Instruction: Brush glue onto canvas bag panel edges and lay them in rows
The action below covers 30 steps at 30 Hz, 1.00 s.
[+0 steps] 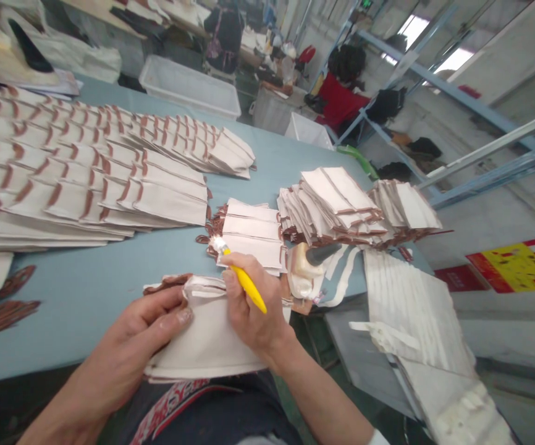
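My left hand grips the upper left corner of a cream fabric piece with brown edging, held at the table's front edge. In my right hand is a brush with a yellow handle, its pale bristles pointing away from me. That hand also rests over the right part of the same piece. Just beyond the bristles lies a small stack of cream pieces with brown loops at its left end. To the right of it stands a pale glue-smeared container with a dark spout or handle.
Long overlapping rows of cream pieces cover the left of the blue-grey table. More stacks stand at the right. Beyond the table are a white bin and blue metal shelving. White strips hang at the right.
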Tool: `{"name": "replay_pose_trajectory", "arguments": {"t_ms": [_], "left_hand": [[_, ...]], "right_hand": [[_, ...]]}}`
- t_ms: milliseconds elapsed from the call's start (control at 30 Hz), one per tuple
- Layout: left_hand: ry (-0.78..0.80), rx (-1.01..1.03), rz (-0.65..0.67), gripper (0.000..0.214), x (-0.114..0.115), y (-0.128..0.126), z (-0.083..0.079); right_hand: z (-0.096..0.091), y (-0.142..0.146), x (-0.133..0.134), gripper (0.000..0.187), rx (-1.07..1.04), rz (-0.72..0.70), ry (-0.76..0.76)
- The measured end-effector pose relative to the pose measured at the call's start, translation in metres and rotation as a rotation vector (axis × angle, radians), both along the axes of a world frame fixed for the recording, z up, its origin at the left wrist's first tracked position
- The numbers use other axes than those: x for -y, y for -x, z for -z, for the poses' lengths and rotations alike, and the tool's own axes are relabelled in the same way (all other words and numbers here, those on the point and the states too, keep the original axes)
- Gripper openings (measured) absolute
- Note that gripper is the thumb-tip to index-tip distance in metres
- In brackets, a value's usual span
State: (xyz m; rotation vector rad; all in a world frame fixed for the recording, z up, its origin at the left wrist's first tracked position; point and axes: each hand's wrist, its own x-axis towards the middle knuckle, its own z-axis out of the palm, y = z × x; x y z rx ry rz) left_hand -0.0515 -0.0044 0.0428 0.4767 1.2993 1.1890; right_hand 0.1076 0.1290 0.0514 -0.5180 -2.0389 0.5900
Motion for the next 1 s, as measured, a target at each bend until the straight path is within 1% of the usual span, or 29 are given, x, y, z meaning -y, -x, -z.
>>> {"name": "replay_pose_trajectory", "arguments": {"t_ms": [100,167,267,333,433,533,600,700,800,900,1000], "left_hand": [[-0.019,-0.011,-0.001,0.042,-0.007,0.001,-0.009],[-0.081,-0.127,0.040,0.043,-0.007,0.007,-0.012],[-0.128,-0.398,0.118,0.043,0.004,0.017,-0.006],[-0.114,-0.479,0.154,0.037,0.013,0.018,0.002],[-0.144,-0.504,0.204,0.031,0.021,0.010,0.009],[-0.268,-0.564,0.268,0.030,0.017,-0.002,0.006],[-0.319,-0.626,0.271,0.033,0.011,-0.006,0.002],[-0.348,-0.748,0.237,0.038,0.006,-0.007,0.003],[-0.374,-0.873,0.170,0.035,0.008,-0.005,0.012],[-0.396,-0.941,0.152,0.030,0.015,-0.004,0.020],[-0.464,-0.985,0.182,0.028,0.019,-0.005,0.020]], "right_hand": [[0.007,0.001,-0.006,0.020,0.003,0.057,0.026],[0.004,-0.002,-0.013,0.021,-0.028,0.109,0.047],[-0.006,-0.009,-0.025,0.022,-0.041,0.168,0.090],[-0.011,-0.012,-0.031,0.024,-0.035,0.193,0.112],[-0.007,-0.008,-0.037,0.026,-0.035,0.223,0.152],[0.005,0.000,-0.040,0.028,-0.034,0.233,0.156],[0.009,0.000,-0.039,0.027,-0.048,0.230,0.155],[0.004,-0.011,-0.028,0.025,-0.136,0.201,0.195],[-0.008,-0.027,-0.005,0.025,-0.201,0.091,0.281],[-0.015,-0.034,0.020,0.026,-0.188,0.006,0.346],[-0.015,-0.033,0.039,0.031,-0.132,-0.051,0.341]]}}
